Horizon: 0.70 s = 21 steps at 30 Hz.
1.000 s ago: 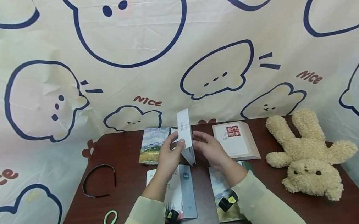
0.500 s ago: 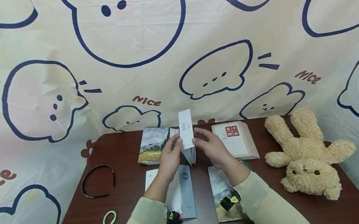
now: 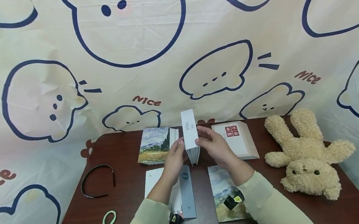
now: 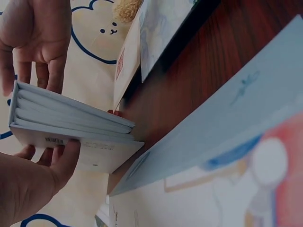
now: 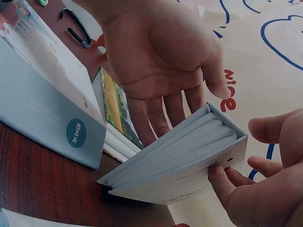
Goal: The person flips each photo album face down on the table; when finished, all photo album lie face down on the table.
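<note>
Shifted slightly rightward, a thick white hardcover book [image 3: 189,130] sits spine-up toward the far side of the dark-brown wooden table [image 3: 128,187], grasped between left hand [image 3: 174,158] and right hand [image 3: 216,148]; even pressure should steady it.

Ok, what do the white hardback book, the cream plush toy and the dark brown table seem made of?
White hardback book: likely stiff card covers, fairly matte; layered pale edges suggest thick paper pages.
Cream plush toy: probably textile, no shine, judging by its curly pile.
Dark brown table: streaky grain and soft sheen suggest varnished wood, possibly laminate.
</note>
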Each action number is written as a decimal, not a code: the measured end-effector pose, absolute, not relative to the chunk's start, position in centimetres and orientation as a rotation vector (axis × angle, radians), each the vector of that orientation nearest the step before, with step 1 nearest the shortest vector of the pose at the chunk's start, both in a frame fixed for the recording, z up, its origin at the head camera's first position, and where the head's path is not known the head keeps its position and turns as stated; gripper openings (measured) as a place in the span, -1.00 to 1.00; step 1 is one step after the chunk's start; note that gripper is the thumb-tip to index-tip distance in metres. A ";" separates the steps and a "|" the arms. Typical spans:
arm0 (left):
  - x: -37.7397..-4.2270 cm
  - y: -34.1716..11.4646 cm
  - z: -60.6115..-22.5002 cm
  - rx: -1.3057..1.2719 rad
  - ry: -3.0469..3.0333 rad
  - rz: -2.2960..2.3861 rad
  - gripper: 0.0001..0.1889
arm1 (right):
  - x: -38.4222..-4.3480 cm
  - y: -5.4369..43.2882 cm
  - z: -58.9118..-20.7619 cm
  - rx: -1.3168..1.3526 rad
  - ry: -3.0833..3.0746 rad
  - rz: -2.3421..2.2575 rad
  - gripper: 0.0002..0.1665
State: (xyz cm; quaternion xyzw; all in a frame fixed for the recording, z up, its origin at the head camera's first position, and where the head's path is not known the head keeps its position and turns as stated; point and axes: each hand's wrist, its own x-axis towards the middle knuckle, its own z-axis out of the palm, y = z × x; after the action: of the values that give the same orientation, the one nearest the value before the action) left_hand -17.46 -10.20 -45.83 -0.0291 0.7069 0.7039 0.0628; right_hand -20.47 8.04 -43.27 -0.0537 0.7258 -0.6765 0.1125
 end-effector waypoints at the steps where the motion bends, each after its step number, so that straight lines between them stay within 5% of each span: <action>1: -17.4 -10.1 -45.8 -0.085 2.137 2.127 -0.39 | -20.5 8.2 -43.3 -0.158 2.130 -1.985 -0.35; 21: -17.2 -8.4 -46.0 -0.080 2.241 2.002 -0.39 | -20.6 10.1 -44.3 -0.020 2.154 -1.968 -0.35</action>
State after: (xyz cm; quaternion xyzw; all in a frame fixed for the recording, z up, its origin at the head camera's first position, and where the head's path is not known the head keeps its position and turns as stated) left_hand -17.23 -8.42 -46.00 -0.0266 0.7438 0.6645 0.0678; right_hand -20.58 10.07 -44.26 -0.0067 0.7337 -0.6703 0.1115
